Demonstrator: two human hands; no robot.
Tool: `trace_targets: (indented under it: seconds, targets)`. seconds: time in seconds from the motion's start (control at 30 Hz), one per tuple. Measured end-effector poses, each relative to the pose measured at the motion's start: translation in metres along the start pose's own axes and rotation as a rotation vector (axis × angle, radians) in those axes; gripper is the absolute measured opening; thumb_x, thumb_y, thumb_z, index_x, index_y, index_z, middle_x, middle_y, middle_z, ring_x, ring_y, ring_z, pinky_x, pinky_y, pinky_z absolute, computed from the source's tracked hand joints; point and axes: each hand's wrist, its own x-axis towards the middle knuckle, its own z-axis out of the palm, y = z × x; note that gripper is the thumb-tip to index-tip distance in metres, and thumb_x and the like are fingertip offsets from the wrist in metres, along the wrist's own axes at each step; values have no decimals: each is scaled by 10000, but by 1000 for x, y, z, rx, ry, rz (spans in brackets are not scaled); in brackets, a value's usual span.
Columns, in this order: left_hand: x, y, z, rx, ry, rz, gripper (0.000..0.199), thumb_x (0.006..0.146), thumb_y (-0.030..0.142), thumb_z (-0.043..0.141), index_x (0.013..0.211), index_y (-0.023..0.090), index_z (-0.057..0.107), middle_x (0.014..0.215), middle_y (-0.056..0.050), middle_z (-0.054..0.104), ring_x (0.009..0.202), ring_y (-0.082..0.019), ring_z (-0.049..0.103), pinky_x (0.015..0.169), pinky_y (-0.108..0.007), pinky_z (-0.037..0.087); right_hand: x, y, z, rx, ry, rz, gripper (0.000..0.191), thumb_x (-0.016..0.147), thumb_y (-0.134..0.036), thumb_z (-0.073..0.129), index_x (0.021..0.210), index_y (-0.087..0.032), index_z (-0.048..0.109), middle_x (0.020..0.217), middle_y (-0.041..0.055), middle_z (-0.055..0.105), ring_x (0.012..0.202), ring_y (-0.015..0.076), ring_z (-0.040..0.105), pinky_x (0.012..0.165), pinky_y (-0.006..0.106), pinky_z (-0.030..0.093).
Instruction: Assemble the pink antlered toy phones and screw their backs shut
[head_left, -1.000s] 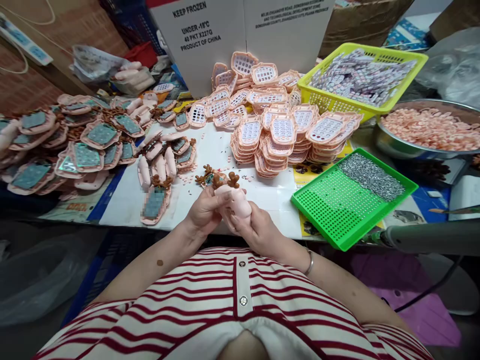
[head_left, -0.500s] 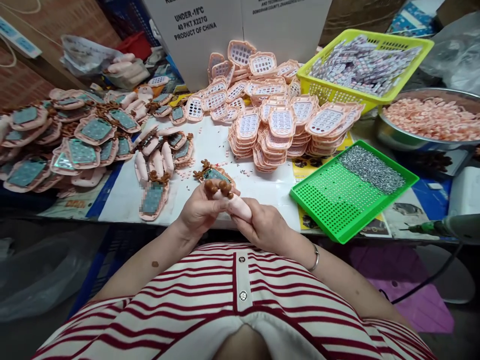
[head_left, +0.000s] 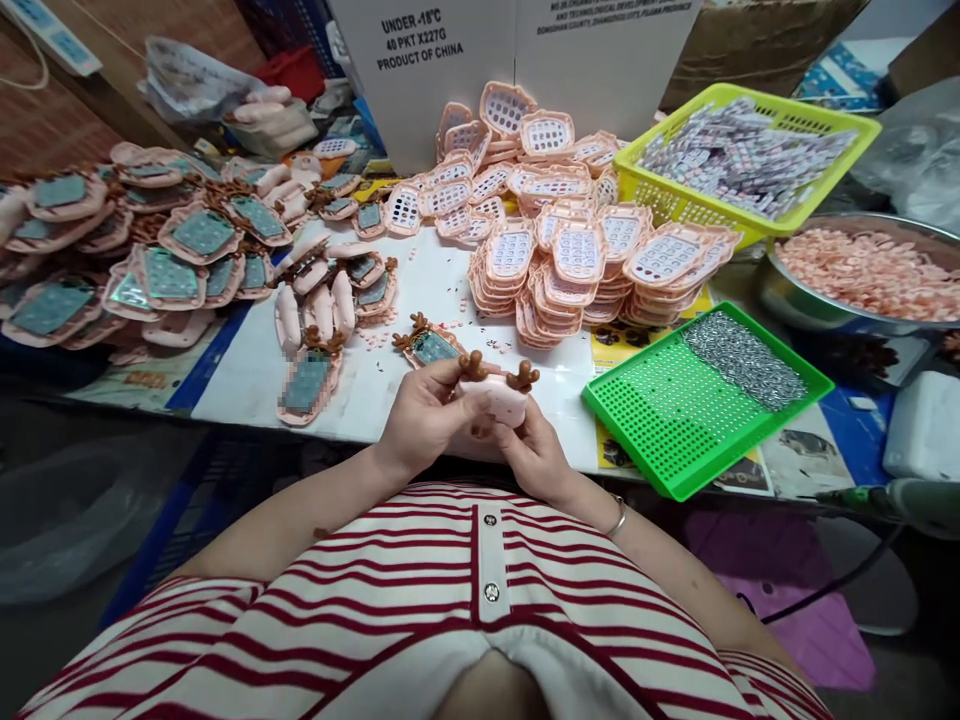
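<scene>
Close to my body, a pink plastic toy casing with brown antlers [head_left: 501, 400] is held up, its smooth pink side toward me. My left hand [head_left: 427, 415] grips it at the left with the thumb across its face. From the lower right my right hand [head_left: 536, 455] closes on its edge. Just behind lies a toy half with antlers and a green circuit board [head_left: 436, 348]. To the left, another antlered half [head_left: 307, 385] rests face up, partly blurred. Stacks of pink button panels [head_left: 577, 250] stand beyond my hands.
At right sits a green tray of small metal screws [head_left: 746, 360]. Behind it are a yellow basket of printed pieces [head_left: 750, 160] and a metal bowl of small pink parts [head_left: 862, 260]. Many toy halves [head_left: 199, 235] pile up at left. A power screwdriver [head_left: 900, 500] lies at the right edge.
The toy casing has turned in my hands, from lying lengthwise to having its antlered end up and smooth side toward me. My right hand has shifted its grip. The view has tilted slightly.
</scene>
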Motion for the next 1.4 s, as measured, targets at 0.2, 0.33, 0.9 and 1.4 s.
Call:
trace_targets:
  seconds: [0.2,0.33,0.9,1.4]
  targets:
    - [-1,11,15,196,-4,73,412,727,386,838,1079,189,752,1108,-95,742,1044,-270,665,1036,-380,443,3,16,4,279,47,96,572,834,-609,669,1299,-303,537,1329,41,628,1229,196,591,1142,409,419]
    - [-4,11,16,367,3,195,266,822,387,748,1009,198,767,1011,-73,771,967,-259,673,1205,-440,223,4,14,6,379,16,153,594,786,-623,715,1267,-314,554,1332,35,638,1229,196,608,1135,410,434]
    - [-1,14,7,471,-151,157,350,804,411,731,1069,182,745,1025,-60,770,951,-239,693,917,-355,509,3,18,4,292,-26,92,557,804,-651,678,1248,-327,589,1360,43,642,1291,231,590,1119,469,469]
    - [-2,-1,-3,1085,-302,260,250,905,326,588,1071,215,738,970,-37,773,862,-217,700,765,-324,481,11,-51,-27,-714,62,-395,67,903,-259,671,967,-239,677,865,10,683,831,167,626,807,349,505]
